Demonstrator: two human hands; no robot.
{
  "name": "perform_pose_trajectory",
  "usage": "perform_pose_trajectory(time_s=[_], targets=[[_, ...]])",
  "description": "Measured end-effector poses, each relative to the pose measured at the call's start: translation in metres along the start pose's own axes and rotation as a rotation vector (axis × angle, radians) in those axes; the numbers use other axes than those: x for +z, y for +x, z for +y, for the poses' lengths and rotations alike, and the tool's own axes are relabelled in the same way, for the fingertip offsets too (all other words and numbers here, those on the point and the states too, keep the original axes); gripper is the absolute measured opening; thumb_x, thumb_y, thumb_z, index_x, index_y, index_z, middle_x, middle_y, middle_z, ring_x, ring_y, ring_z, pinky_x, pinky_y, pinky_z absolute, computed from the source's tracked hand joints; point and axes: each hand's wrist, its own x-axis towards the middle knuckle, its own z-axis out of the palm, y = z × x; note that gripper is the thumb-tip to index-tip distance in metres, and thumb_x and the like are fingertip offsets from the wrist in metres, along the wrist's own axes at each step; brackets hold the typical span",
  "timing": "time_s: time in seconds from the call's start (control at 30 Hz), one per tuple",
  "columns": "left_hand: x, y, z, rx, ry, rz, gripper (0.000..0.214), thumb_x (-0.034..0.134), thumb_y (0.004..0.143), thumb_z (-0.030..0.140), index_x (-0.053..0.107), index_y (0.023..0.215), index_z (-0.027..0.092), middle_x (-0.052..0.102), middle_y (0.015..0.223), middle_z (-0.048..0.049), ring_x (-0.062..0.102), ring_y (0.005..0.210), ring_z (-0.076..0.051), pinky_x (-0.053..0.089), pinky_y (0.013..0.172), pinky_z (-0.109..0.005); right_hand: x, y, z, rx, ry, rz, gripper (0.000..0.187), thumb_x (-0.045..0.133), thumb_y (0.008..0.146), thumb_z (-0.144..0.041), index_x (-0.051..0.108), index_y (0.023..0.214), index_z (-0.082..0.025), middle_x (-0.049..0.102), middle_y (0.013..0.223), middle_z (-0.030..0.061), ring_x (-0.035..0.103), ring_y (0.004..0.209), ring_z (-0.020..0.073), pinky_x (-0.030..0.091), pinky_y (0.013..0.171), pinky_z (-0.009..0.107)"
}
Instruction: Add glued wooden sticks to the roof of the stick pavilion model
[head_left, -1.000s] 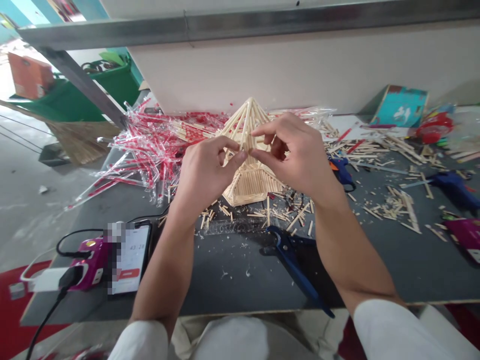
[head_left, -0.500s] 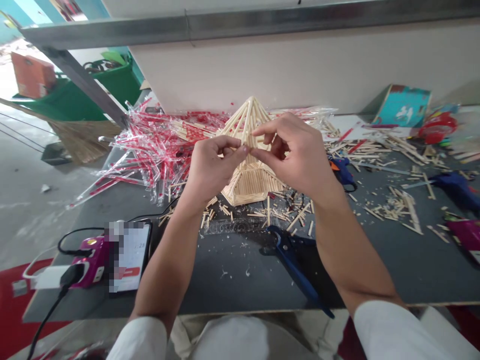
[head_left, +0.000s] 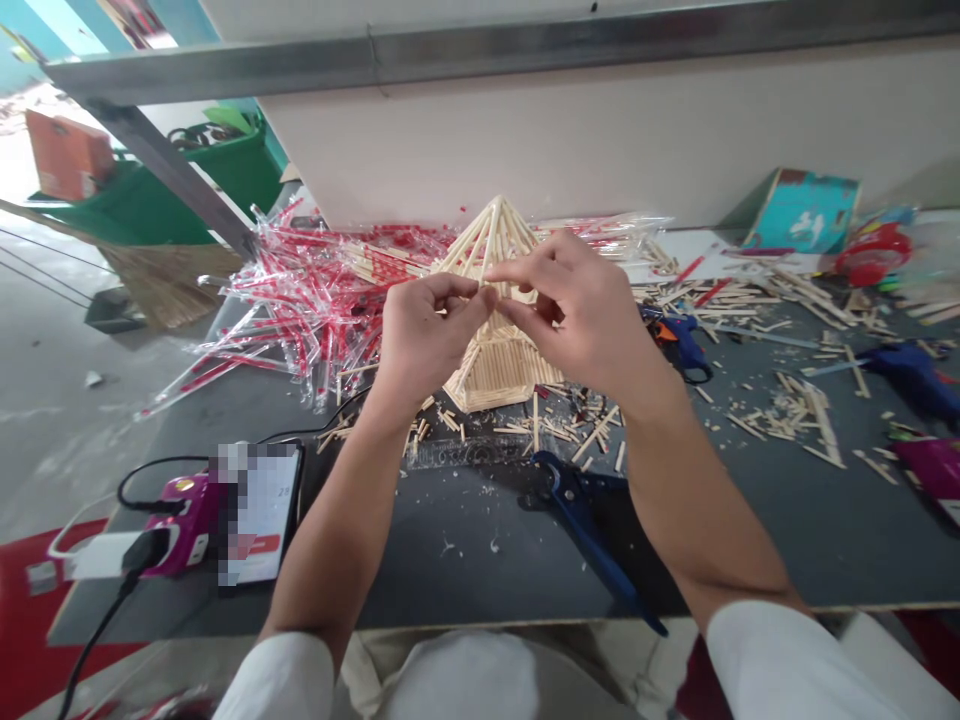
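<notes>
A small house-like model built of pale wooden sticks (head_left: 504, 372) stands on the dark table, with a pointed roof of slanting sticks above a low fenced base. My left hand (head_left: 429, 325) is in front of its left side, thumb and forefinger pinched together. My right hand (head_left: 576, 305) is on the other side, thumb and forefinger bent close to the left fingertips at the roof's lower edge. Whatever sits between the fingertips is too small and too covered to name. The hands hide the middle of the model.
Plastic-wrapped sticks with red marks (head_left: 315, 300) pile up at the left. Blue cutters (head_left: 592, 540) and a clear ruler (head_left: 465, 452) lie in front. Blue glue guns (head_left: 911, 375) and stick offcuts lie right. A phone (head_left: 262, 515) rests beside a purple power strip (head_left: 180, 520).
My right hand has shifted slightly left, its forefinger now closer to the left fingertips. The left hand stays nearly in place, and the model looks about the same.
</notes>
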Motion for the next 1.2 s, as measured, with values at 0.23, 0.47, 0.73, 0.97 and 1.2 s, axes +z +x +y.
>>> perform_pose_trajectory(time_s=[0.23, 0.47, 0.73, 0.97, 1.2], targets=[[0.0004, 0.0001, 0.0003, 0.016, 0.044, 0.011, 0.011, 0.075, 0.087, 0.025, 0.074, 0.079, 0.017, 0.048, 0.05, 0.0041, 0.039, 0.044, -0.006, 0.025, 0.043, -0.023, 0.0002, -0.0007, -0.0022, -0.039, -0.03, -0.024, 0.027, 0.056, 0.103, -0.023, 0.065, 0.128, -0.028, 0.058, 0.105, 0.0045, 0.059, 0.085, 0.0145, 0.051, 0.076, 0.03], [0.0013, 0.0019, -0.0011, 0.033, 0.035, 0.003, 0.015, 0.075, 0.088, 0.026, 0.072, 0.076, 0.017, 0.048, 0.05, 0.0044, 0.038, 0.045, -0.006, 0.026, 0.044, -0.024, -0.0012, -0.0003, -0.0072, -0.014, -0.113, -0.045, 0.022, 0.051, 0.105, -0.025, 0.065, 0.121, -0.026, 0.057, 0.102, 0.0056, 0.057, 0.086, 0.0168, 0.049, 0.076, 0.032], [0.0006, 0.0016, 0.0001, 0.024, 0.045, 0.006, 0.009, 0.075, 0.084, 0.021, 0.072, 0.076, 0.018, 0.049, 0.052, 0.0038, 0.039, 0.047, -0.007, 0.027, 0.046, -0.025, -0.0037, -0.0003, -0.0077, 0.011, -0.113, -0.091, 0.022, 0.049, 0.106, -0.026, 0.059, 0.125, -0.025, 0.057, 0.105, 0.0069, 0.058, 0.087, 0.0168, 0.049, 0.079, 0.033], [-0.0014, 0.0018, -0.0039, 0.057, 0.068, -0.021, 0.014, 0.075, 0.087, 0.029, 0.071, 0.078, 0.019, 0.051, 0.052, 0.0032, 0.04, 0.047, -0.007, 0.028, 0.046, -0.025, -0.002, -0.0007, -0.0081, -0.017, -0.112, -0.075, 0.02, 0.048, 0.105, -0.026, 0.062, 0.12, -0.029, 0.058, 0.102, 0.0051, 0.058, 0.087, 0.0176, 0.05, 0.077, 0.033], [-0.0038, 0.0006, -0.0018, 0.057, 0.064, -0.052, 0.012, 0.073, 0.088, 0.027, 0.073, 0.079, 0.018, 0.05, 0.052, 0.0036, 0.04, 0.045, -0.006, 0.026, 0.045, -0.025, -0.0034, -0.0012, -0.0058, -0.03, -0.099, -0.075, 0.021, 0.051, 0.105, -0.026, 0.062, 0.122, -0.026, 0.059, 0.105, 0.0059, 0.059, 0.084, 0.0161, 0.049, 0.077, 0.032]])
